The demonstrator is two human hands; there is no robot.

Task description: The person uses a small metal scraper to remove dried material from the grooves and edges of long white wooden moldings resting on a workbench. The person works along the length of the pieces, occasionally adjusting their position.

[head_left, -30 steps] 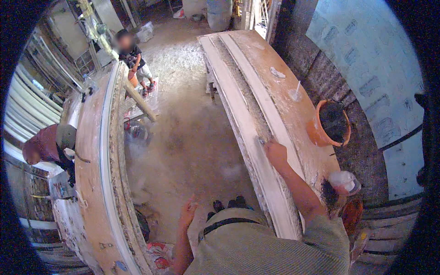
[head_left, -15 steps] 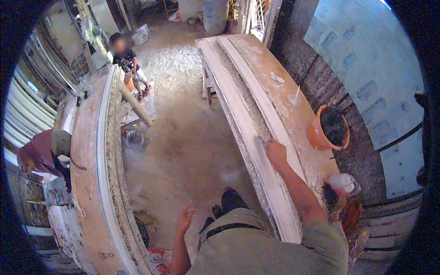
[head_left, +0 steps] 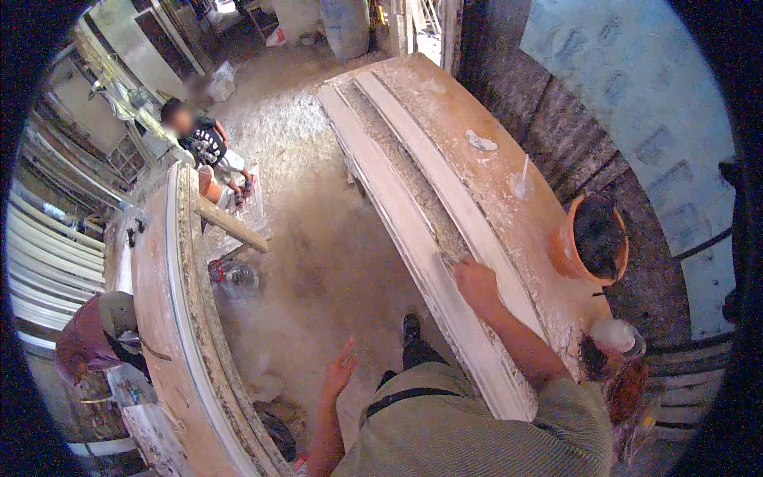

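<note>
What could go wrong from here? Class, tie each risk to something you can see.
The small tool in the right hand could gouge the white strip if it tilts or is pressed too hard.

The orange bucket, at the edge of the table, might spill its dark contents if knocked.

Free air around left hand [head_left: 341,370] (orange bucket [head_left: 567,248] as obstacle farther right)
</note>
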